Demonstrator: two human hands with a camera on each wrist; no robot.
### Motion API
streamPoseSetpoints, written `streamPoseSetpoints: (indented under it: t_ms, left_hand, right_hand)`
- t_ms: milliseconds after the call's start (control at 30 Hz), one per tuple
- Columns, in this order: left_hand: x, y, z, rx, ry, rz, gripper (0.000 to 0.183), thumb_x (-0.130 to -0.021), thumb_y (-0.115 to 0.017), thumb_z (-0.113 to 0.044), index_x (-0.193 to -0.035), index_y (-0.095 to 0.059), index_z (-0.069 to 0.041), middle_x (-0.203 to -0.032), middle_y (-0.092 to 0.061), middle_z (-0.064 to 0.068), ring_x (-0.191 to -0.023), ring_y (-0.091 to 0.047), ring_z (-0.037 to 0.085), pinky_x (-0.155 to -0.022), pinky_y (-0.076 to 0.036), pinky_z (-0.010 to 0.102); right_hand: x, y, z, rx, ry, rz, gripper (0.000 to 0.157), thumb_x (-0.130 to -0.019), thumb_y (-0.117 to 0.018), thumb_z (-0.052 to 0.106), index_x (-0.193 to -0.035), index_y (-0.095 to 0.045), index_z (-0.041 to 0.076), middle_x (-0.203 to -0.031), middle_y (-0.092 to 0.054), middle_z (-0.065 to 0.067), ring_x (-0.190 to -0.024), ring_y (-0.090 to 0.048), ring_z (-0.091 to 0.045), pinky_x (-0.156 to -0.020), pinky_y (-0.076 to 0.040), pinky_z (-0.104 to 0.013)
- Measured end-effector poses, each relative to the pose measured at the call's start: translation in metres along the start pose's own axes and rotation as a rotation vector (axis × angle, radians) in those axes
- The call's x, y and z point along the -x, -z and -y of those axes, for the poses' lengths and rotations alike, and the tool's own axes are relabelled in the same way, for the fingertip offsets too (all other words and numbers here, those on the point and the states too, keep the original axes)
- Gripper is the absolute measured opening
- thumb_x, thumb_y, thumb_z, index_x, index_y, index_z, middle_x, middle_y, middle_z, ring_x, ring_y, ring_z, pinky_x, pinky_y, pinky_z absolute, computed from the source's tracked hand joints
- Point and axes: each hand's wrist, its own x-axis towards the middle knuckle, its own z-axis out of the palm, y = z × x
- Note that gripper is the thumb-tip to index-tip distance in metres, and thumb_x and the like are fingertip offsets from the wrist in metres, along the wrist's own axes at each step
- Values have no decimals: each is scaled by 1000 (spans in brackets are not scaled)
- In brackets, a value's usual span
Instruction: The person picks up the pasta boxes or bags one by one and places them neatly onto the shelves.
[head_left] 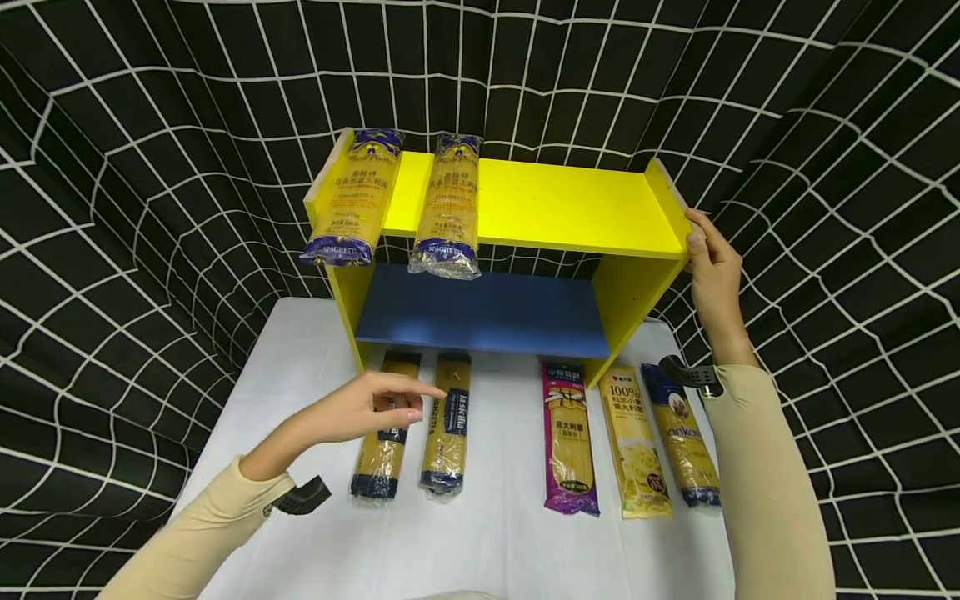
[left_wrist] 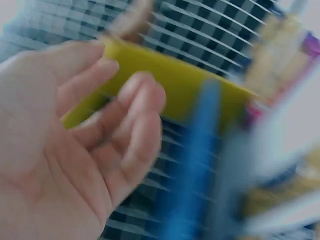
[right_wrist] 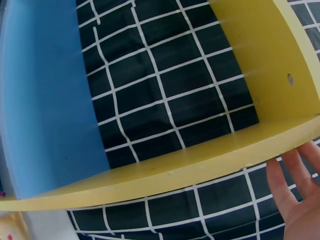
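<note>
My left hand hovers over two spaghetti packs with dark blue bands, a left pack and a right pack. Its fingers are loosely bent around nothing, as the left wrist view also shows. Against the outer face of the yellow shelf unit's right side panel, near its top, rest the fingers of my right hand. In the right wrist view these fingers look fairly straight. Two blue-ended spaghetti packs, one at the left end and another beside it, lie on the yellow top board, overhanging its front.
On the white table, a purple pasta pack, a yellow pack and a blue-topped pack lie at the right. A blue board forms the unit's lower shelf. Dark grid-patterned cloth surrounds the table.
</note>
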Motion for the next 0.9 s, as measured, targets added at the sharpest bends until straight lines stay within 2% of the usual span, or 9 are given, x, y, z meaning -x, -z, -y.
streamPoseSetpoints:
  t_ms: [67,167,267,333,433,567,733,900]
  left_hand:
    - [6,-16,39,-27,116,-31,41,-99,-61,-28,-140,-57,-25,-106,-66,1,-83,-60,13,-70,-52,28]
    - [15,-37,92,-120,268,-150,50,-97,-64,-26,-145,-52,-20,-117,-61,12,-95,-60,23,-77,-53,36]
    - [22,-51,129,-213,413,-263,60,-93,-68,-24,-148,-46,-14,-120,-54,25,-99,-56,34,-77,-51,45]
    - [24,-58,146,-263,491,-304,66,-91,-71,-27,-150,-44,-12,-118,-53,30,-100,-52,39,-76,-49,49]
    - [26,-66,164,-297,560,-313,72,-89,-72,-30,-151,-41,-12,-119,-55,35,-102,-49,42,-78,-47,53]
    - [23,-72,177,-308,592,-289,79,-88,-74,-34,-154,-36,-12,-114,-57,36,-100,-50,41,-77,-47,52]
    - [16,-74,185,-295,623,-276,84,-86,-77,-30,-155,-32,-11,-103,-52,34,-86,-53,33,-65,-48,42]
    - [10,-74,190,-287,664,-236,85,-86,-77,-25,-156,-31,-14,-109,-51,36,-73,-53,28,-60,-47,38]
  right_hand:
    - [0,0,1,1,5,0,42,-102,-50,33,-143,-54,22,-126,-62,5,-94,-59,-2,-79,-49,-13]
    - [0,0,2,-9,0,5,43,-102,-51,33,-143,-54,21,-125,-62,6,-94,-59,-3,-80,-49,-14]
    - [1,-1,3,4,-4,6,43,-102,-50,33,-144,-54,21,-125,-62,6,-95,-59,-2,-80,-49,-13]
    - [1,-1,4,15,-9,3,43,-103,-50,34,-144,-54,22,-125,-62,6,-95,-58,-3,-80,-48,-14]
    - [2,-1,5,27,-15,4,42,-103,-49,34,-144,-54,24,-125,-62,5,-96,-57,-3,-81,-48,-14]
    - [3,-1,5,27,-15,5,42,-103,-49,33,-144,-54,25,-126,-61,5,-97,-57,-4,-81,-47,-14]
    - [2,-1,6,48,-13,4,41,-104,-48,34,-144,-53,26,-128,-61,4,-97,-57,-4,-81,-47,-14]
    - [3,-1,7,74,-22,4,41,-104,-47,34,-144,-53,27,-131,-61,1,-97,-57,-3,-82,-47,-14]
